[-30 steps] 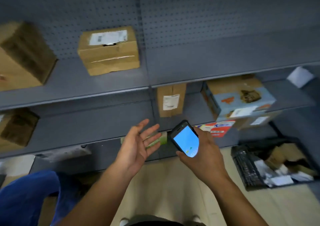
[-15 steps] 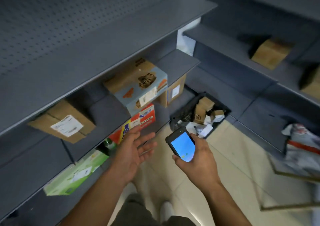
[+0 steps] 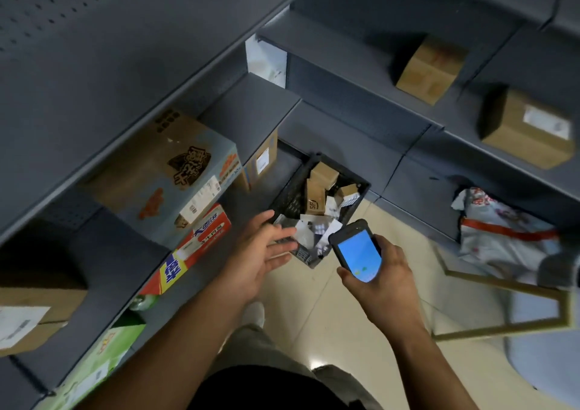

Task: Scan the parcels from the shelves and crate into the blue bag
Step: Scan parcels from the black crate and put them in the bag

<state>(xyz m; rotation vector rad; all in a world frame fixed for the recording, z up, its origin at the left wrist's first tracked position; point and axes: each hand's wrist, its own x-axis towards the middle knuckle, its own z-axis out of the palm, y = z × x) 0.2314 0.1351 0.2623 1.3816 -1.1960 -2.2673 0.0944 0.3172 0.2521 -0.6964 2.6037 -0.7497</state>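
Left hand (image 3: 257, 252) has reached toward the crate (image 3: 290, 196), fingers spread; right hand (image 3: 379, 271) grips scanner (image 3: 356, 254).

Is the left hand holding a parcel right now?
No. The left hand is open and empty, fingers spread toward the black crate, while the right hand holds the scanner.

dark grey shelves (image 3: 131, 73) are seen, the back panel dotted with small holes. a black crate (image 3: 290, 201) is filled with brown and white parcels. a bright blue screen is shown on the black scanner (image 3: 357, 254). a blue-and-brown printed box (image 3: 175, 171) is noted above a red, yellow and blue carton (image 3: 191, 251). a pale green box (image 3: 106, 356) is spotted; plain brown boxes (image 3: 430, 69) are shelved opposite.
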